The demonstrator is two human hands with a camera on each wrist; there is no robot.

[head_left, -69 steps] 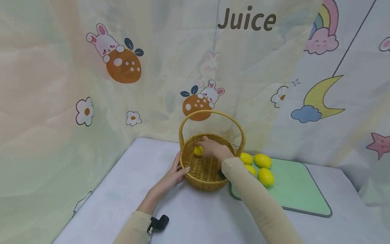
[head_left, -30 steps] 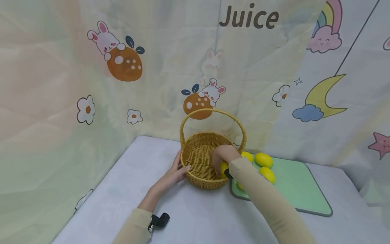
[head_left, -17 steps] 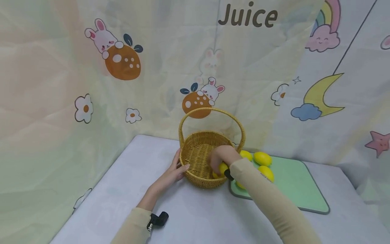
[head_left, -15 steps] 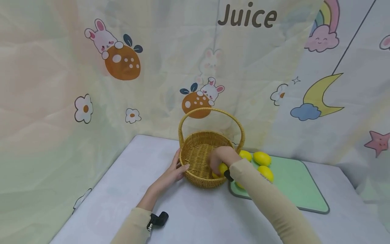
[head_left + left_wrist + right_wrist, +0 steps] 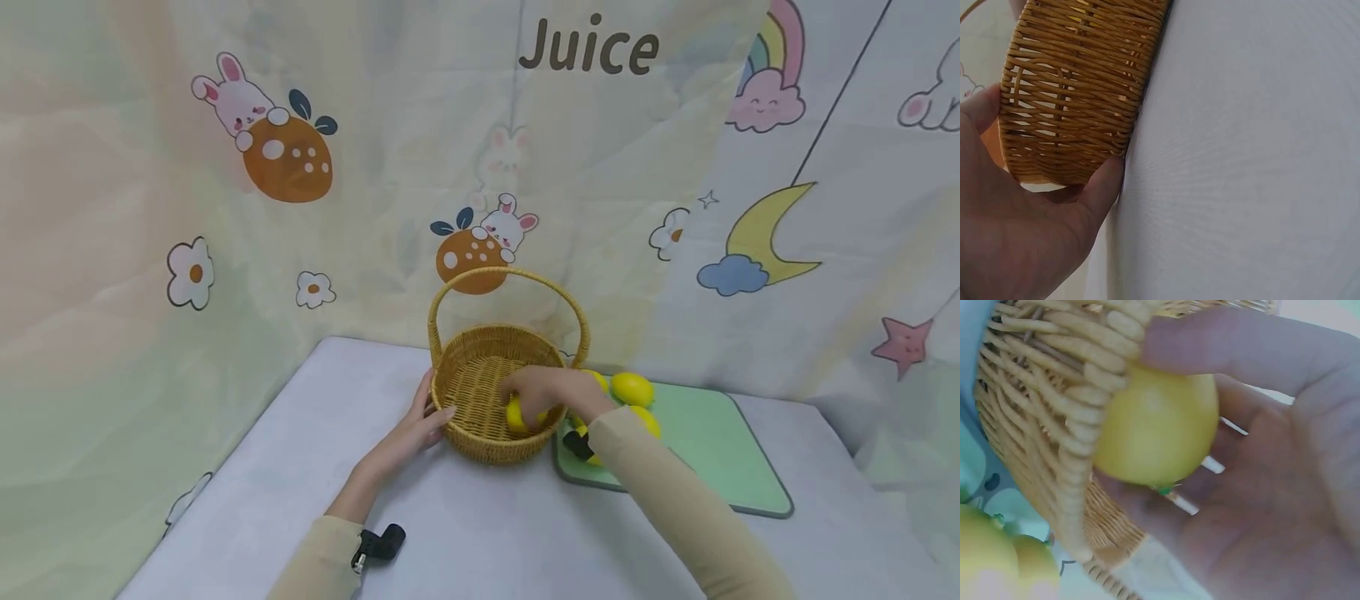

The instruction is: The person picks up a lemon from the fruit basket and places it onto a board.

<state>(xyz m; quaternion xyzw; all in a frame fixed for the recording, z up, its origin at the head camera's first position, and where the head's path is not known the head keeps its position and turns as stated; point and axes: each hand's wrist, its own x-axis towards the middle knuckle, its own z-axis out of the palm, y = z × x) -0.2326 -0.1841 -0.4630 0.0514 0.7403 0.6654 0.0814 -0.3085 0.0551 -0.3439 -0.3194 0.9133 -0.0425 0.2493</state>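
A round wicker basket (image 5: pixel 480 392) with a tall hoop handle stands on the white table. My left hand (image 5: pixel 408 433) holds its left side, thumb by the near rim and fingers along the outer wall; the left wrist view shows this hand (image 5: pixel 1029 225) against the weave. My right hand (image 5: pixel 542 393) reaches over the right rim into the basket, fingers around a yellow lemon (image 5: pixel 517 415). Up close in the right wrist view, the thumb lies across the lemon (image 5: pixel 1157 428), just behind the basket's rim. The fingers partly hide the lemon in the head view.
Right of the basket lies a pale green board (image 5: pixel 720 442) with a grey edge. Several lemons (image 5: pixel 632 389) sit on its left part, some hidden behind the right forearm. A printed cloth (image 5: pixel 375 167) hangs behind the table.
My right hand has gone from the back left of the basket's inside to its near right side, then turned slightly, with a lemon at its fingers. The left hand keeps its place.
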